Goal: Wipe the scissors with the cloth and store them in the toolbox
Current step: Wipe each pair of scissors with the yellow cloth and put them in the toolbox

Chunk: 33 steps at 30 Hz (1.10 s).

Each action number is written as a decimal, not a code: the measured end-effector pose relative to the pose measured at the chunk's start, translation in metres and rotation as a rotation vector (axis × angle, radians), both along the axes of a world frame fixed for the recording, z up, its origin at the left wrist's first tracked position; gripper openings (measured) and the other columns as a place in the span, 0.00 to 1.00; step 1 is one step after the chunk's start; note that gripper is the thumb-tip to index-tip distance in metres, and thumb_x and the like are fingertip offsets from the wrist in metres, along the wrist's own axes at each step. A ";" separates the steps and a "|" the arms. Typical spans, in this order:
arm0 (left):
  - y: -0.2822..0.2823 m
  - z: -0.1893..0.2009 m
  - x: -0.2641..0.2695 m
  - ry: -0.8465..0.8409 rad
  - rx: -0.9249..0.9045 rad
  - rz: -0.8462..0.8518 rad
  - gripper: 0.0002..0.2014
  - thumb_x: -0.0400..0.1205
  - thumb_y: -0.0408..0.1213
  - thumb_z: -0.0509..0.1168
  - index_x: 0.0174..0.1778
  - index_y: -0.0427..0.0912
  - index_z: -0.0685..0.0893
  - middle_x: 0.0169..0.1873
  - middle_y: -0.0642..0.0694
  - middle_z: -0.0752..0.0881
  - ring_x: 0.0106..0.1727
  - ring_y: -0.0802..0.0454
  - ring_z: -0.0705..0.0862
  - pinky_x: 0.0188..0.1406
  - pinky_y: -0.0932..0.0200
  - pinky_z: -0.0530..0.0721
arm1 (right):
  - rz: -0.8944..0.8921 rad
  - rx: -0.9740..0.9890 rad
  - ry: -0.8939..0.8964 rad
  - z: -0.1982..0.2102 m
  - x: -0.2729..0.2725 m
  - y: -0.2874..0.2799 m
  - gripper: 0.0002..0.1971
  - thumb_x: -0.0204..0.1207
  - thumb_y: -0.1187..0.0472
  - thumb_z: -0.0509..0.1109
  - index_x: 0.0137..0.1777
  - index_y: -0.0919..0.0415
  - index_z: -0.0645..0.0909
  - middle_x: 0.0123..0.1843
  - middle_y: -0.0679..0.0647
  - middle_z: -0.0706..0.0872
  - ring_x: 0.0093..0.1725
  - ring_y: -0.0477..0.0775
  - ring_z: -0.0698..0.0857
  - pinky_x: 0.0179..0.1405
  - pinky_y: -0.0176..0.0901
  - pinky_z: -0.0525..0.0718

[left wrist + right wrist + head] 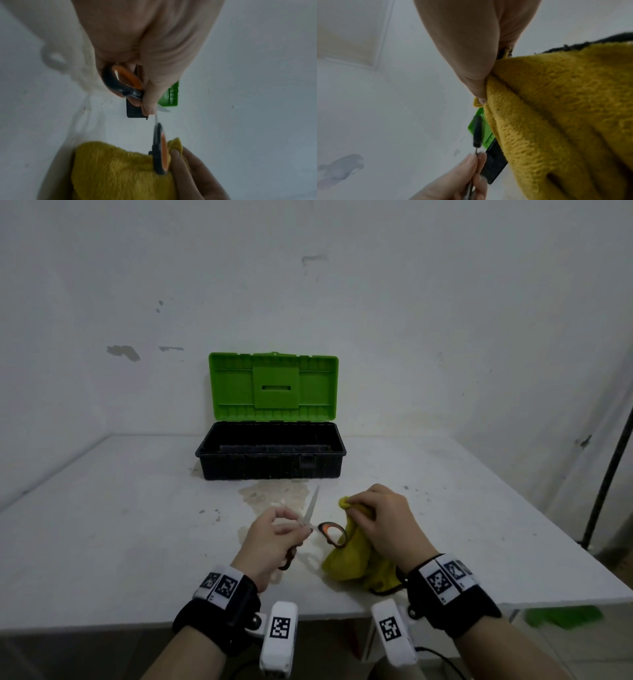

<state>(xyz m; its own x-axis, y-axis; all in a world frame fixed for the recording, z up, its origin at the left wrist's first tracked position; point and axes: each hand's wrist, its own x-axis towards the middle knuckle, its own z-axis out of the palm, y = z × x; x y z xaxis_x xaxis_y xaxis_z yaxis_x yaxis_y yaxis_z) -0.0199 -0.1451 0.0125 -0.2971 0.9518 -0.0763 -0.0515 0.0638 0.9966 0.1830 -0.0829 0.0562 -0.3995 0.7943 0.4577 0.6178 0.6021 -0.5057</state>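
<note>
Left hand [270,537] pinches scissors [317,525]; right hand [383,520] grips cloth [346,559]

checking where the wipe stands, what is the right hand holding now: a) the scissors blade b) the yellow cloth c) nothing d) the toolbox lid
b: in the head view the right hand grips the bunched yellow cloth beside the scissors, which the left hand holds open near the pivot; the toolbox stands open and untouched behind them.
</note>
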 end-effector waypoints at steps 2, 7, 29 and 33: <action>0.002 0.002 -0.005 0.037 -0.015 0.032 0.15 0.74 0.30 0.78 0.52 0.33 0.82 0.31 0.44 0.88 0.28 0.51 0.79 0.25 0.59 0.77 | -0.014 -0.009 0.010 0.000 0.006 0.004 0.08 0.76 0.57 0.74 0.53 0.52 0.90 0.45 0.47 0.83 0.46 0.46 0.81 0.44 0.23 0.72; 0.006 0.009 -0.013 0.140 -0.025 0.019 0.12 0.74 0.32 0.79 0.50 0.38 0.86 0.26 0.50 0.88 0.26 0.57 0.81 0.22 0.65 0.77 | 0.049 -0.057 0.004 -0.005 0.010 0.002 0.08 0.76 0.53 0.74 0.54 0.48 0.89 0.48 0.43 0.85 0.49 0.42 0.82 0.51 0.34 0.80; 0.010 0.027 -0.016 0.321 0.078 -0.164 0.03 0.81 0.29 0.72 0.45 0.39 0.91 0.31 0.46 0.90 0.28 0.57 0.82 0.27 0.64 0.77 | -0.072 0.167 0.183 -0.020 -0.028 0.003 0.07 0.78 0.61 0.72 0.53 0.58 0.89 0.42 0.50 0.80 0.39 0.48 0.80 0.44 0.43 0.84; 0.011 0.025 -0.017 0.264 0.085 -0.110 0.03 0.80 0.30 0.72 0.44 0.41 0.90 0.32 0.46 0.90 0.28 0.56 0.82 0.27 0.63 0.78 | -0.089 0.208 0.211 -0.009 -0.024 0.000 0.07 0.79 0.60 0.71 0.53 0.59 0.89 0.42 0.49 0.79 0.39 0.47 0.79 0.43 0.36 0.82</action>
